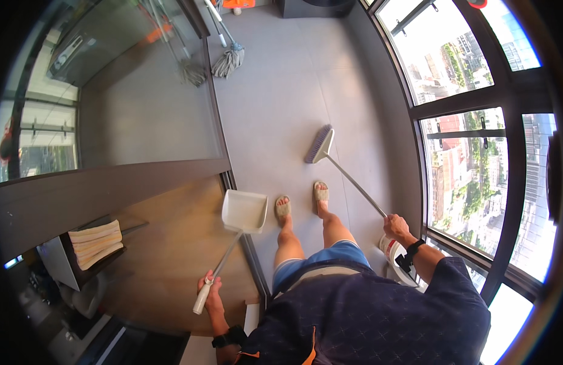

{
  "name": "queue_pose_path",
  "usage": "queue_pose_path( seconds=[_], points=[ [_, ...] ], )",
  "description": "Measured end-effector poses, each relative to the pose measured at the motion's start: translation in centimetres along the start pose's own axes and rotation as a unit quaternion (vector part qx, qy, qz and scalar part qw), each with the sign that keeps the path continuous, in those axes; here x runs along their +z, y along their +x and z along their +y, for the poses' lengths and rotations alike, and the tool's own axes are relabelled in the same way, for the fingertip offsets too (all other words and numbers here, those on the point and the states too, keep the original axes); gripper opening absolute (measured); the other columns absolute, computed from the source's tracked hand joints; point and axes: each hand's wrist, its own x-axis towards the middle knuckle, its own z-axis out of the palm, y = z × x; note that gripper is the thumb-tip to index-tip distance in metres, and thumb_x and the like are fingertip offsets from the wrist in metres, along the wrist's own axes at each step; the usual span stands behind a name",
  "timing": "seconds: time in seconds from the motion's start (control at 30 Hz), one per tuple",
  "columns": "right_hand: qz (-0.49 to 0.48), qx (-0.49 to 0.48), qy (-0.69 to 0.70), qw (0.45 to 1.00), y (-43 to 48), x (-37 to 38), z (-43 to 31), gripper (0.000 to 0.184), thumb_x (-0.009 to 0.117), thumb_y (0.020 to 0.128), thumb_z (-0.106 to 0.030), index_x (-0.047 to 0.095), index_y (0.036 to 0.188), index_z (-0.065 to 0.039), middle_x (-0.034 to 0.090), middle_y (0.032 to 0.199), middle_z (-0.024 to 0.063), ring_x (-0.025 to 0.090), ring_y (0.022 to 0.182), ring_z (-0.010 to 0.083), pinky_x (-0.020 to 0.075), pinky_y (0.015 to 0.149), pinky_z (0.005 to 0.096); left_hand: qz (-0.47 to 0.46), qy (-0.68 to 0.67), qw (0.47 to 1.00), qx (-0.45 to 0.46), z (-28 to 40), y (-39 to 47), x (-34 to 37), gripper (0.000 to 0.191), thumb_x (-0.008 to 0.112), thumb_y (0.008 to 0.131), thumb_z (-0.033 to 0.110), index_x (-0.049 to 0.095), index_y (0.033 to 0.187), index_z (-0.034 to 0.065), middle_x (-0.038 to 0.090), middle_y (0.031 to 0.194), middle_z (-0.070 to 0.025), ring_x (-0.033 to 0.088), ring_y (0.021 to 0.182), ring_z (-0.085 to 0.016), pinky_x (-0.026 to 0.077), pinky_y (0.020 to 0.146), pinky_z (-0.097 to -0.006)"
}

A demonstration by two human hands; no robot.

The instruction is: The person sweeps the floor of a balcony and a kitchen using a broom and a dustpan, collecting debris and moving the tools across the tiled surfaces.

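My left hand (pixel 211 292) is closed around the handle of a long-handled white dustpan (pixel 246 211). The pan hangs over the sliding-door track, left of my feet, its open side pointing away from me. In my right hand (pixel 397 227) is the metal stick of a broom (pixel 320 143). Its head, white with purple-grey bristles, is over the grey tiles ahead of my sandals (pixel 321 190). Whether the bristles touch the floor, I cannot tell.
A string mop (pixel 229 61) leans by the glass door panel. The door track (pixel 254 260) separates tiles from a wooden floor. A white bucket (pixel 398 258) stands below my right forearm. Windows (pixel 464 169) line the right wall. A striped towel (pixel 97 244) lies on furniture at left.
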Motion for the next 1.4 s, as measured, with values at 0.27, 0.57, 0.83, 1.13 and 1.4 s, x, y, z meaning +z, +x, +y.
queue_pose_path(
  seconds=[0.27, 0.57, 0.83, 1.13, 1.4],
  points=[
    [-0.023, -0.202, 0.055, 0.978, 7.6, 2.3, -18.6, 0.032, 0.040, 0.089, -0.028, 0.061, 0.090, -0.005, 0.062, 0.090, 0.0213, 0.057, 0.088, 0.0404, 0.0454, 0.078, 0.0476, -0.001, 0.019, 1.000, -0.022, 0.2, 0.4, -0.1, 0.020, 0.055, 0.074, -0.004, 0.051, 0.092, 0.0015, 0.054, 0.117, -0.0144, 0.058, 0.092, -0.022, 0.048, 0.079, -0.0287],
    [-0.052, -0.206, -0.004, 0.977, 11.9, 6.6, -26.8, 0.042, 0.042, 0.087, -0.032, 0.057, 0.103, 0.004, 0.061, 0.102, 0.0246, 0.058, 0.100, 0.0369, 0.0452, 0.087, 0.0432, 0.012, -0.001, 0.999, -0.043, -0.6, -0.1, -1.1, 0.021, 0.056, 0.074, -0.003, 0.050, 0.093, 0.0026, 0.052, 0.120, -0.0158, 0.058, 0.095, -0.025, 0.047, 0.081, -0.0324],
    [-0.029, 0.004, 0.051, 0.998, 1.9, 2.0, -7.3, 0.034, 0.043, 0.089, -0.032, 0.063, 0.100, -0.007, 0.063, 0.094, 0.0210, 0.059, 0.091, 0.0385, 0.0465, 0.081, 0.0470, -0.003, 0.016, 0.999, -0.039, -0.5, 1.0, -1.8, 0.021, 0.056, 0.079, 0.004, 0.049, 0.099, 0.0021, 0.051, 0.122, -0.0137, 0.057, 0.098, -0.026, 0.045, 0.086, -0.0375],
    [-0.081, -0.115, 0.076, 0.987, -2.2, 7.4, -12.6, 0.033, 0.042, 0.089, -0.034, 0.062, 0.097, -0.009, 0.063, 0.090, 0.0203, 0.059, 0.087, 0.0397, 0.0460, 0.076, 0.0485, -0.075, 0.068, 0.995, 0.011, 2.5, 1.6, -1.5, 0.020, 0.055, 0.079, 0.003, 0.050, 0.099, 0.0039, 0.050, 0.124, -0.0147, 0.058, 0.096, -0.023, 0.047, 0.083, -0.0333],
    [-0.106, -0.101, 0.032, 0.989, 0.2, 11.2, -10.6, 0.032, 0.047, 0.086, -0.030, 0.065, 0.094, -0.005, 0.064, 0.099, 0.0172, 0.061, 0.096, 0.0310, 0.0494, 0.080, 0.0404, -0.102, 0.150, 0.983, 0.040, 5.7, 0.9, -0.5, 0.032, 0.051, 0.081, 0.005, 0.047, 0.113, 0.0044, 0.053, 0.121, -0.0101, 0.058, 0.093, -0.018, 0.048, 0.080, -0.0282]
  ],
)
